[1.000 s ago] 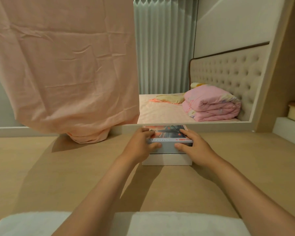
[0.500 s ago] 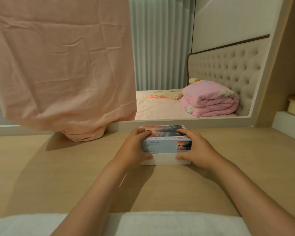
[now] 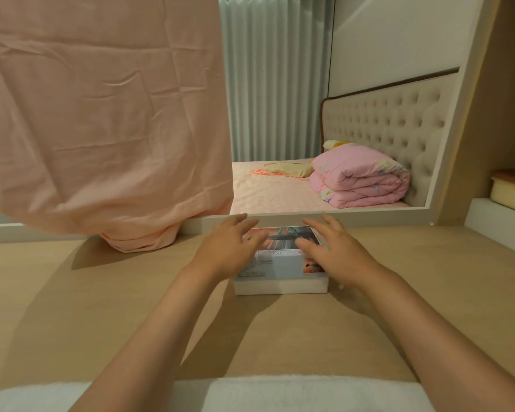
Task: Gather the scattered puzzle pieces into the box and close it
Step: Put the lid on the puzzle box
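Cardboard puzzle box (image 3: 280,269) sits on the pale wood counter (image 3: 101,307), close to the mirror frame (image 3: 339,214), its printed lid (image 3: 283,237) resting over a white base that shows below. Both hands hover above it with fingers spread — left hand (image 3: 225,248) and right hand (image 3: 335,252), neither grip holding anything. No loose pieces are visible on the counter. The lid may not be fully seated; an uneven press on one side could tilt it or slide the box toward the mirror. Lettering on the lid's front reads roughly "PUZZLE" — the smaller print is too blurred to read.
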Available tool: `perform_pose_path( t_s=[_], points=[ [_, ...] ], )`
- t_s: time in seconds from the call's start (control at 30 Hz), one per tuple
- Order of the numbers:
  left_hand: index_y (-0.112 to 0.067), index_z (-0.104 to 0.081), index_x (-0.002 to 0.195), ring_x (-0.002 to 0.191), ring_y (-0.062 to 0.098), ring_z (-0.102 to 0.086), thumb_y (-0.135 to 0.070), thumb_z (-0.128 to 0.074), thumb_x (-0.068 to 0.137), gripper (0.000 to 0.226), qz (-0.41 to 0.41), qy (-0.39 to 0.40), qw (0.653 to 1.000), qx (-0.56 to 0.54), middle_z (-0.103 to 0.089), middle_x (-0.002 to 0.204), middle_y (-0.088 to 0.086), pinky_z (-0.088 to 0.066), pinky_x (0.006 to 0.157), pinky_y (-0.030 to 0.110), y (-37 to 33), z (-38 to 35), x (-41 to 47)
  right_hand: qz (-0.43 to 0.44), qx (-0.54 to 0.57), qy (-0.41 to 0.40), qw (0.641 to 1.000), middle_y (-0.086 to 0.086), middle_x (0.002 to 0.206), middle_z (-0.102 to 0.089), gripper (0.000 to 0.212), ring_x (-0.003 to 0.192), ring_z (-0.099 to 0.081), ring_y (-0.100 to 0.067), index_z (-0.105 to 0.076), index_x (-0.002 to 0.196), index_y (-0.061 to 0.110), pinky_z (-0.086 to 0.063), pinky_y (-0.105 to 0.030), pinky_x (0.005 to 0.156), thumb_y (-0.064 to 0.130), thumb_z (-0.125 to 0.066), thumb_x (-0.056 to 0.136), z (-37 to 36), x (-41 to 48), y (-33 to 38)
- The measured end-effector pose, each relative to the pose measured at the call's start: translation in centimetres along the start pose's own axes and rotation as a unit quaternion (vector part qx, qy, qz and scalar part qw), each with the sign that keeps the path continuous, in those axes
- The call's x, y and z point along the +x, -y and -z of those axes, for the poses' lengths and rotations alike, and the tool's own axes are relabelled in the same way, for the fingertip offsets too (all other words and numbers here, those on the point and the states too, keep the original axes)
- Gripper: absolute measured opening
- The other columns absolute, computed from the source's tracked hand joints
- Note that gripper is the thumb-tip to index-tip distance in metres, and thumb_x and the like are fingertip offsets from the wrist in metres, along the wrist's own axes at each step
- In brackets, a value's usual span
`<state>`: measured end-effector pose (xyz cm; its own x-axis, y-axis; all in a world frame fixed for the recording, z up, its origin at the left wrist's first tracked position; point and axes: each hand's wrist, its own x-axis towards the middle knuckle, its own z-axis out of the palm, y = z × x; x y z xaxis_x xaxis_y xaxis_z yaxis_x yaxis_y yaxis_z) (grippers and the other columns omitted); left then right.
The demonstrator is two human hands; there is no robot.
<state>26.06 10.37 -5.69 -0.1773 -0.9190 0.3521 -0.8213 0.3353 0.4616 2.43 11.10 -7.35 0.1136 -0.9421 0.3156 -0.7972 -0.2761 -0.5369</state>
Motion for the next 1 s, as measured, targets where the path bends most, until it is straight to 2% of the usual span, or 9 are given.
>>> perform_pose_path(
  t_s=[0.13,0.23,0.3,0.37,0.43,0.63,0.73,0.9,1.0],
  points=[
    [-0.033,-0.042,0.144,0.142,0.023,-0.03,-0.053,-0.032,0.098,0.051,-0.018,0.123,0.99,0.066,-0.036,0.154,-0.001,-0.028,0.113,0.045,-1.4,-0.2,3.5,-0.012,-0.082,0.087,0.993,0.002,0.161,-0.026,0.068,0.144,-0.031,-0.022,-0.035,0.15,0.035,-0.03,-0.047,0.116,0.068,-0.042,0.091,0.5,3.3,1.0],
    [-0.03,-0.04,0.145,0.139,0.024,-0.035,-0.059,-0.031,0.097,0.057,0.013,0.197,0.975,0.106,-0.036,0.154,-0.002,-0.029,0.113,0.044,-1.0,-1.0,4.5,-0.009,-0.055,0.155,0.986,0.005,0.127,-0.057,0.047,0.114,-0.057,-0.016,-0.054,0.132,0.026,-0.047,-0.031,0.096,0.055,-0.051,0.094,0.3,4.2,0.6],
    [-0.028,-0.035,0.149,0.142,0.022,-0.03,-0.059,-0.033,0.097,0.061,0.025,0.201,0.975,0.096,-0.029,0.157,-0.002,-0.025,0.115,0.04,-0.5,-1.5,4.5,-0.017,-0.047,0.162,0.986,0.009,0.114,-0.056,0.043,0.102,-0.058,-0.011,-0.059,0.122,0.028,-0.048,-0.02,0.082,0.057,-0.052,0.092,0.2,4.3,0.5],
    [-0.027,-0.033,0.151,0.142,0.021,-0.029,-0.06,-0.034,0.096,0.064,0.027,0.185,0.979,0.084,-0.028,0.158,-0.002,-0.025,0.115,0.039,-0.2,-1.8,4.3,-0.012,-0.042,0.154,0.987,0.005,0.118,-0.058,0.058,0.102,-0.058,-0.012,-0.061,0.119,0.033,-0.049,-0.029,0.088,0.073,-0.047,0.08,-0.1,4.6,0.0],
    [-0.027,-0.032,0.151,0.142,0.021,-0.026,-0.059,-0.034,0.096,0.064,0.026,0.179,0.98,0.087,-0.029,0.157,-0.003,-0.022,0.116,0.04,0.0,-2.0,4.1,-0.011,-0.039,0.158,0.987,0.003,0.125,-0.052,0.072,0.113,-0.052,-0.015,-0.055,0.131,0.037,-0.044,-0.037,0.1,0.078,-0.043,0.074,-0.5,4.6,-0.7],
    [-0.027,-0.022,0.154,0.146,0.017,-0.015,-0.059,-0.028,0.097,0.065,0.018,0.19,0.977,0.094,-0.02,0.16,-0.004,-0.016,0.119,0.041,0.5,-2.9,3.1,-0.004,-0.004,0.132,0.991,0.007,0.14,-0.039,0.067,0.133,-0.037,-0.014,-0.037,0.149,0.029,-0.033,-0.037,0.112,0.059,-0.051,0.091,-1.7,3.1,-1.4],
    [-0.027,-0.02,0.154,0.147,0.015,-0.01,-0.058,-0.028,0.098,0.065,0.016,0.177,0.981,0.084,-0.018,0.161,-0.005,-0.013,0.118,0.038,0.8,-3.5,2.6,0.003,0.0,0.122,0.992,0.009,0.149,-0.033,0.075,0.137,-0.036,-0.013,-0.03,0.153,0.028,-0.031,-0.036,0.114,0.061,-0.052,0.089,-2.2,2.7,-1.8],
    [-0.026,-0.021,0.154,0.147,0.014,-0.008,-0.057,-0.03,0.098,0.065,0.01,0.159,0.984,0.081,-0.017,0.161,-0.004,-0.011,0.118,0.035,1.3,-4.4,2.1,-0.001,-0.019,0.111,0.994,0.011,0.159,-0.024,0.096,0.141,-0.034,-0.018,-0.024,0.153,0.035,-0.03,-0.044,0.115,0.084,-0.037,0.072,-3.1,2.5,-2.4],
    [-0.027,-0.018,0.155,0.149,0.014,-0.004,-0.056,-0.03,0.099,0.064,0.013,0.153,0.984,0.087,-0.012,0.163,-0.004,-0.008,0.119,0.035,1.5,-5.0,1.9,0.012,-0.055,0.118,0.991,0.006,0.164,-0.015,0.083,0.147,-0.024,-0.017,-0.022,0.155,0.028,-0.023,-0.043,0.118,0.073,-0.04,0.087,-3.1,2.2,-2.2]
  ],
)
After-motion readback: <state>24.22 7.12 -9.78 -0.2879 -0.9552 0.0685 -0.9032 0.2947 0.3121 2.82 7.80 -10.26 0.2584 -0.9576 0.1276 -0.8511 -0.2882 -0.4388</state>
